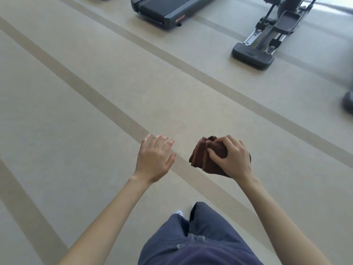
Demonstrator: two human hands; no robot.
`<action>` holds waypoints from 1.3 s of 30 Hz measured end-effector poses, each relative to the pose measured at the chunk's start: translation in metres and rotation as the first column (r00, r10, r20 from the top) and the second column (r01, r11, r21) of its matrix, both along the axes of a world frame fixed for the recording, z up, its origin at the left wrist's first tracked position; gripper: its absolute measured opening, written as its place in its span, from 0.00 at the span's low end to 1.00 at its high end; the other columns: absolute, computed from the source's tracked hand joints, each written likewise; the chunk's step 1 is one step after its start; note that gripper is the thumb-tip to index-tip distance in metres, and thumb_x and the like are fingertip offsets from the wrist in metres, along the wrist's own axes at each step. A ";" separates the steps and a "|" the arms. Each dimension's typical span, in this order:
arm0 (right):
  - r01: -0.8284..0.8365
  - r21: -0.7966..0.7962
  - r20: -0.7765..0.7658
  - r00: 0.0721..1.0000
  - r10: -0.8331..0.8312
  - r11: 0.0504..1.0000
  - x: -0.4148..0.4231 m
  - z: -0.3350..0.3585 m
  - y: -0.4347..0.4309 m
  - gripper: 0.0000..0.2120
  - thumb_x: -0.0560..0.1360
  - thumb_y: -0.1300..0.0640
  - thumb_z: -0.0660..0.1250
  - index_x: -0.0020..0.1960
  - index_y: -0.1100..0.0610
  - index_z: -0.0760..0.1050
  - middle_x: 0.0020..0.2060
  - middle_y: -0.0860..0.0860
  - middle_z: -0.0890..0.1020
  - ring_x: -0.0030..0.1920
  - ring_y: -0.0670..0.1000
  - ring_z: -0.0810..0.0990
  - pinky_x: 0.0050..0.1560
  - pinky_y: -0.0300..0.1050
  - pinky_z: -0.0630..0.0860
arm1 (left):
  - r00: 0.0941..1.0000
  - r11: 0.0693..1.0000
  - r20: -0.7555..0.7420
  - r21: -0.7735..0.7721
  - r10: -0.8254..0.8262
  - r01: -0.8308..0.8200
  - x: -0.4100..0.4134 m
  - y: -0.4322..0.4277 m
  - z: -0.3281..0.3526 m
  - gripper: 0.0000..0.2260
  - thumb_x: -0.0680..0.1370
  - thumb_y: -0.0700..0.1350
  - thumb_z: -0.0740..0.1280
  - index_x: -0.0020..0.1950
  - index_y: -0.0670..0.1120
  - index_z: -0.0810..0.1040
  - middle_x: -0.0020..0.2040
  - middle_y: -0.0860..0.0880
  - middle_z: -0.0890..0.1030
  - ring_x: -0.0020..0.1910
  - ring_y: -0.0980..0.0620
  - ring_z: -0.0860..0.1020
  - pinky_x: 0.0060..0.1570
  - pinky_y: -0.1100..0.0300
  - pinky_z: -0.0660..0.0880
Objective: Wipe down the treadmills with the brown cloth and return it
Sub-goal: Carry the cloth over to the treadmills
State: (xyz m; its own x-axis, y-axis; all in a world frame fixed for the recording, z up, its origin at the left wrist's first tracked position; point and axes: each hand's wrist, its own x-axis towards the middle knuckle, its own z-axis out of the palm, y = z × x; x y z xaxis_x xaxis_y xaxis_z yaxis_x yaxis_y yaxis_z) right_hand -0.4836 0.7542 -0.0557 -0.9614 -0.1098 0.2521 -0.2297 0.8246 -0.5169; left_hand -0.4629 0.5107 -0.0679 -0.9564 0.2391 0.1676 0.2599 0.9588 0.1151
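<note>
My right hand [232, 157] grips the folded brown cloth [200, 157] in front of me, fingers curled over its top. Beside it, a short gap to the left, my left hand [154, 159] hangs free with relaxed, spread fingers and holds nothing. The rear end of a dark treadmill [152, 11] lies on the floor far ahead at the top of the view, well beyond both hands.
Beige floor with darker stripes [107, 104] runs diagonally under me. A dark elliptical-type machine [267, 41] stands at the top right. A dark rounded object [347, 104] sits at the right edge. My legs in blue trousers [196, 240] show below.
</note>
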 end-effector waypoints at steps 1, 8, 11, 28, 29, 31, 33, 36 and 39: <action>-0.005 0.008 0.009 1.000 0.005 1.000 -0.009 -0.004 -0.002 0.11 0.68 0.50 0.72 0.44 0.57 0.77 0.39 0.49 0.79 0.37 0.54 0.76 0.45 0.43 0.67 | 1.000 1.000 0.017 -0.001 0.000 0.000 -0.007 -0.002 -0.005 0.20 0.78 0.54 0.54 0.62 0.46 0.76 0.59 0.46 0.79 0.61 0.45 0.75 0.66 0.46 0.65; -0.066 0.027 0.091 0.994 0.064 0.997 -0.092 -0.032 -0.004 0.12 0.69 0.46 0.69 0.44 0.55 0.76 0.39 0.47 0.79 0.37 0.52 0.76 0.45 0.42 0.67 | 0.993 1.000 0.121 -0.008 0.013 -0.013 -0.071 -0.008 -0.033 0.21 0.77 0.54 0.54 0.62 0.46 0.77 0.60 0.45 0.78 0.62 0.45 0.74 0.66 0.45 0.65; -0.091 0.012 0.100 0.991 0.090 0.996 -0.143 -0.037 -0.006 0.14 0.68 0.44 0.66 0.43 0.55 0.76 0.39 0.46 0.78 0.36 0.51 0.76 0.44 0.43 0.68 | 0.983 0.999 0.178 -0.037 0.035 -0.029 -0.112 -0.010 -0.032 0.22 0.77 0.54 0.53 0.63 0.47 0.76 0.62 0.46 0.77 0.64 0.47 0.73 0.67 0.45 0.64; -0.179 0.008 0.042 0.983 0.178 0.984 -0.406 -0.006 -0.037 0.11 0.69 0.48 0.70 0.43 0.56 0.76 0.39 0.47 0.78 0.36 0.52 0.76 0.44 0.43 0.66 | 0.984 0.993 0.135 0.003 0.118 -0.120 -0.362 -0.032 -0.008 0.23 0.78 0.55 0.52 0.66 0.46 0.74 0.64 0.45 0.76 0.65 0.46 0.72 0.68 0.44 0.61; -0.184 0.018 0.045 0.982 0.183 0.983 -0.413 -0.010 -0.042 0.12 0.68 0.47 0.69 0.43 0.56 0.76 0.38 0.47 0.78 0.36 0.52 0.76 0.44 0.43 0.66 | 0.982 0.993 0.148 -0.003 0.117 -0.117 -0.370 -0.038 -0.012 0.23 0.77 0.55 0.53 0.66 0.46 0.74 0.64 0.45 0.76 0.65 0.46 0.72 0.68 0.44 0.62; -0.186 0.026 0.056 0.981 0.185 0.982 -0.431 -0.019 -0.053 0.12 0.68 0.47 0.68 0.42 0.56 0.76 0.38 0.47 0.78 0.35 0.52 0.77 0.43 0.43 0.66 | 0.981 0.994 0.163 -0.005 0.106 -0.107 -0.390 -0.051 -0.022 0.21 0.77 0.54 0.56 0.66 0.46 0.74 0.64 0.45 0.76 0.65 0.46 0.73 0.67 0.44 0.63; -0.182 0.025 0.075 0.981 0.179 0.983 -0.455 -0.026 -0.066 0.12 0.68 0.47 0.69 0.42 0.55 0.76 0.38 0.47 0.78 0.35 0.53 0.77 0.43 0.44 0.67 | 0.982 0.996 0.166 -0.004 0.090 -0.091 -0.415 -0.064 -0.029 0.20 0.76 0.53 0.59 0.65 0.46 0.75 0.64 0.46 0.77 0.65 0.46 0.73 0.67 0.44 0.63; -0.162 0.051 0.089 0.984 0.157 0.985 -0.499 -0.033 -0.092 0.11 0.68 0.49 0.72 0.42 0.55 0.76 0.38 0.47 0.79 0.35 0.52 0.76 0.43 0.45 0.69 | 0.988 0.998 0.137 -0.001 0.065 -0.066 -0.463 -0.092 -0.033 0.20 0.75 0.53 0.60 0.64 0.47 0.76 0.63 0.46 0.77 0.64 0.46 0.73 0.67 0.44 0.64; -0.138 0.048 0.088 0.987 0.133 0.989 -0.550 -0.026 -0.125 0.10 0.68 0.51 0.74 0.43 0.55 0.76 0.39 0.47 0.79 0.35 0.52 0.76 0.44 0.46 0.69 | 0.991 0.999 0.123 0.012 0.046 -0.048 -0.519 -0.125 -0.024 0.20 0.76 0.53 0.59 0.65 0.47 0.75 0.63 0.46 0.77 0.65 0.47 0.73 0.67 0.45 0.63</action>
State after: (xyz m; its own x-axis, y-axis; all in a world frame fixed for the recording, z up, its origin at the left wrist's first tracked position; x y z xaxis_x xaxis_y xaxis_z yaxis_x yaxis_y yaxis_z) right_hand -1.0340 0.6291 -0.0813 -0.9542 -0.2519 0.1611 -0.2990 0.8159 -0.4948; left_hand -0.9822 0.3853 -0.0916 -0.9801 0.1916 0.0511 0.1974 0.9676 0.1574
